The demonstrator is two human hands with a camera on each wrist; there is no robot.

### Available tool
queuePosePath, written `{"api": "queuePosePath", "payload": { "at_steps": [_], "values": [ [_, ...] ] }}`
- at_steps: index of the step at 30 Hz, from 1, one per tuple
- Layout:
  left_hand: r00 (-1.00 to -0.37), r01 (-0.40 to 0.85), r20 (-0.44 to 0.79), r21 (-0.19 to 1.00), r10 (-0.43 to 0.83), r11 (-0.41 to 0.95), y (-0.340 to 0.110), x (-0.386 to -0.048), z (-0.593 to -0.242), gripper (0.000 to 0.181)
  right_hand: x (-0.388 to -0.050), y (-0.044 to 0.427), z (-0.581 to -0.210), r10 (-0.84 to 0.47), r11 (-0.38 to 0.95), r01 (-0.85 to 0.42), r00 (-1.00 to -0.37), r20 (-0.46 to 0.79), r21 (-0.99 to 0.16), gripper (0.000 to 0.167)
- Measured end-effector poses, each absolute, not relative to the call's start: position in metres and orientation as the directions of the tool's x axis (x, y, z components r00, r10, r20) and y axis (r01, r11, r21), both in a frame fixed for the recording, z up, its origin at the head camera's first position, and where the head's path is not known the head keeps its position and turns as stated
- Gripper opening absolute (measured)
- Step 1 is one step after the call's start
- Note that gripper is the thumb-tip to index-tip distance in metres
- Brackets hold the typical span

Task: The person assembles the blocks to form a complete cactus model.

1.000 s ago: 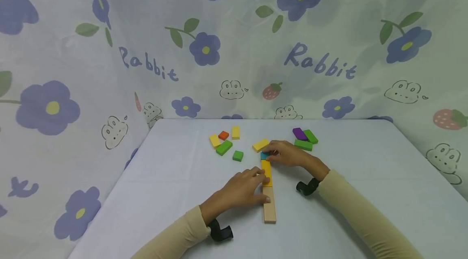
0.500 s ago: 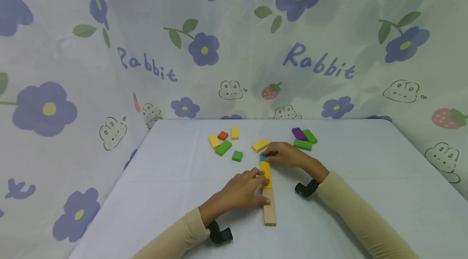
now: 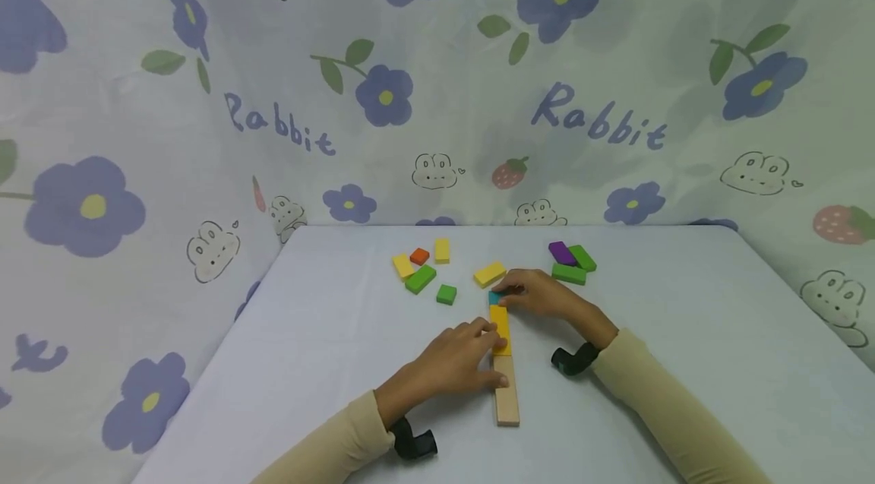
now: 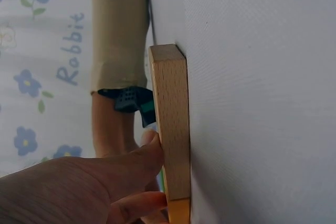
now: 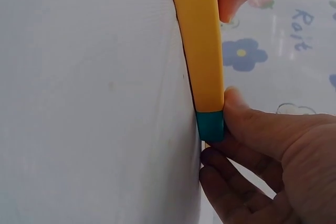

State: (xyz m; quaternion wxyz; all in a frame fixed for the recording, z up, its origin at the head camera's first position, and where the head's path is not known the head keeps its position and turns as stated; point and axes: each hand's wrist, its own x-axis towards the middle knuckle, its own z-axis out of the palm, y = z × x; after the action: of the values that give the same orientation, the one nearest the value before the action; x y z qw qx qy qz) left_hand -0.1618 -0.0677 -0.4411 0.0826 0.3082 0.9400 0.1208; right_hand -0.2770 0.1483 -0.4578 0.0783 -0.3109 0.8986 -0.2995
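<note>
A straight row of blocks lies flat on the table, end to end. Nearest is a plain wooden block, then an orange-yellow block, then a small teal block at the far end. My left hand lies over the row from the left, thumb on the wooden block and fingers touching the orange-yellow one. In the left wrist view the thumb rests on the wooden block's upper face. My right hand pinches the teal block, its thumb by the joint and its other fingers at the far end.
Just beyond the row lies a pale yellow block. Loose blocks spread at the back left, among them a green cube and an orange block. A purple block and green blocks lie at the back right.
The row of blocks has slid slightly toward the person, both hands moving along with it. The loose blocks keep their places; the head view has shifted a little.
</note>
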Motion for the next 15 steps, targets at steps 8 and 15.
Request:
{"api": "queuePosePath", "payload": {
  "at_steps": [8,15],
  "values": [
    [-0.793,0.566,-0.07,0.285,0.605,0.774,-0.0677,-0.1614,-0.4426,0.054,-0.2768,0.1473,-0.4581,-0.599,0.628,-0.501,-0.8,0.041,-0.595,0.027],
    [-0.793,0.567,-0.069,0.28,0.605,0.775,-0.068,-0.1614,-0.4442,0.054,-0.276,0.1466,-0.4593,-0.592,0.638,-0.494,-0.805,0.034,-0.59,0.027]
  ]
}}
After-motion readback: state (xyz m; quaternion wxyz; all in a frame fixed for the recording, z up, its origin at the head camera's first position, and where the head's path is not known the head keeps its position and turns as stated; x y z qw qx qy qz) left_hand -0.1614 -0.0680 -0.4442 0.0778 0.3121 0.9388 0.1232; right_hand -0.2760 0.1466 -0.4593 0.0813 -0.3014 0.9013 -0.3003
